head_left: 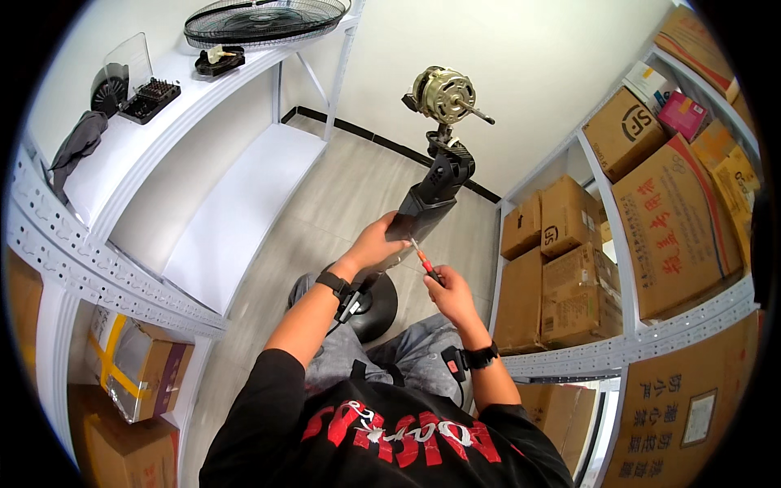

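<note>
A standing fan without its blades or cage rises in front of me, its bare metal motor on top with the shaft pointing right. Below the motor is a black tilting neck, then a dark housing. My left hand is wrapped round the lower part of this housing. In my right hand is a screwdriver with a red and black handle, its tip against or close to the housing beside my left fingers. The round black base stands on the floor between my legs.
On the left white shelf lie a fan cage, an open bit case, a small black part and a dark cloth. Cardboard boxes fill the right rack. More boxes sit at lower left.
</note>
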Demonstrator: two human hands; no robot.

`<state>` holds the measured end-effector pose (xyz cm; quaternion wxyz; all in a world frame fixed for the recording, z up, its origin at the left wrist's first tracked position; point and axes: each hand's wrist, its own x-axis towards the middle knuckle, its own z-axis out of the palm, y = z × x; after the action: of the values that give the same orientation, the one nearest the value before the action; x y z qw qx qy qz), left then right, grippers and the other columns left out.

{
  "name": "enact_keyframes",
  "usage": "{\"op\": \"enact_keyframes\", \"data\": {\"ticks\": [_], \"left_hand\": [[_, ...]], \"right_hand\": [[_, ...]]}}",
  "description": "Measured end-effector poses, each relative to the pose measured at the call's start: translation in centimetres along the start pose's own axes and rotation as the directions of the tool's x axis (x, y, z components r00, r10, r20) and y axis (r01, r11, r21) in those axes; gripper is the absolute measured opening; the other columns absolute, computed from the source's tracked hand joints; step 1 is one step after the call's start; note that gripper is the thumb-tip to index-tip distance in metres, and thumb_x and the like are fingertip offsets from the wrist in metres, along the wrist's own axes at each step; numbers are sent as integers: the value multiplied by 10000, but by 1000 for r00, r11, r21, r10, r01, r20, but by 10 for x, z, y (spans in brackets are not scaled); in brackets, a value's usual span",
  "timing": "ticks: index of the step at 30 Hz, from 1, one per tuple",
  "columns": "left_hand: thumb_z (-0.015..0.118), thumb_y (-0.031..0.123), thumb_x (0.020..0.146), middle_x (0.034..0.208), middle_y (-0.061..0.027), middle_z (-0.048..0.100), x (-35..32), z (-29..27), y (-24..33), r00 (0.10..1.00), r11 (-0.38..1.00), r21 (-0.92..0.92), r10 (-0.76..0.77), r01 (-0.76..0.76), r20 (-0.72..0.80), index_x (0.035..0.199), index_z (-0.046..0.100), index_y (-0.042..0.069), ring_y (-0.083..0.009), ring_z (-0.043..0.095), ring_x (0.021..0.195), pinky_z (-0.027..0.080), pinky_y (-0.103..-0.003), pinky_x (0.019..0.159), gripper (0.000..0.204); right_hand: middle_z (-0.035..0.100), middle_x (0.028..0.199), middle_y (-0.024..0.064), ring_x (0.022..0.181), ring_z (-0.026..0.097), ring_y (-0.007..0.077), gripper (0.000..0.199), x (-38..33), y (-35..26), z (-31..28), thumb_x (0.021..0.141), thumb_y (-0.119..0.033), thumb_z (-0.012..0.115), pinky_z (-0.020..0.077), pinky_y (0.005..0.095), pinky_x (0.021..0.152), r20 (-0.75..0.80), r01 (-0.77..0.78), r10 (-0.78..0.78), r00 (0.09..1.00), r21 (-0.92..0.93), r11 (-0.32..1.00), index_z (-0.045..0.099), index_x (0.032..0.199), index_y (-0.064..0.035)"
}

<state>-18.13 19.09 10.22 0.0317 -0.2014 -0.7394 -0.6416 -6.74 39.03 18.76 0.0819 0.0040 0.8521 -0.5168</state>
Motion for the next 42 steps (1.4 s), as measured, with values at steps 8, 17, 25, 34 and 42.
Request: {"op": "enact_keyframes", "data": {"ticks": [8,17,25,34,42], "left_hand": [[745,198,871,1445,-118,489,-24,-53,6,992,995,-58,-79,85,94,1455,401,53,-258,523,1273,426,-402,1069,693],[673,149,921,1085,-69,694,-259,-256,183,842,909,362,22,208,-539,1254,630,64,-142,664,948,544,-291,827,346],[650,225,859,952,-127,720,-511,-367,343,106,199,295,635,934,-765,969,746,92,-297,688,836,539,-371,765,197],[668,222,817,841,-131,729,-631,-449,356,26,52,53,424,997,-905,888,759,69,-337,695,795,539,-424,730,191],[628,229,893,966,-162,728,-717,-481,339,279,-102,261,439,960,-854,1015,752,84,-330,693,911,533,-418,808,227]], "right_hand": [[568,829,-31,650,469,56,190,-20,49,-48,930,-69,647,377,233,544,168,32,-73,983,235,972,599,1112,-41],[491,677,-43,495,393,28,105,4,78,-18,922,-66,635,277,184,418,358,57,-198,912,368,928,539,959,-84],[481,662,-53,485,362,16,98,21,46,15,927,-98,645,249,184,417,422,137,-283,861,343,929,566,976,-68],[478,670,-60,500,366,12,88,8,36,19,932,-91,636,248,180,424,385,148,-277,880,333,931,575,989,-66],[535,782,-63,697,471,35,123,2,22,20,907,-62,680,365,192,596,381,89,-196,903,281,956,640,1016,-24]]}}
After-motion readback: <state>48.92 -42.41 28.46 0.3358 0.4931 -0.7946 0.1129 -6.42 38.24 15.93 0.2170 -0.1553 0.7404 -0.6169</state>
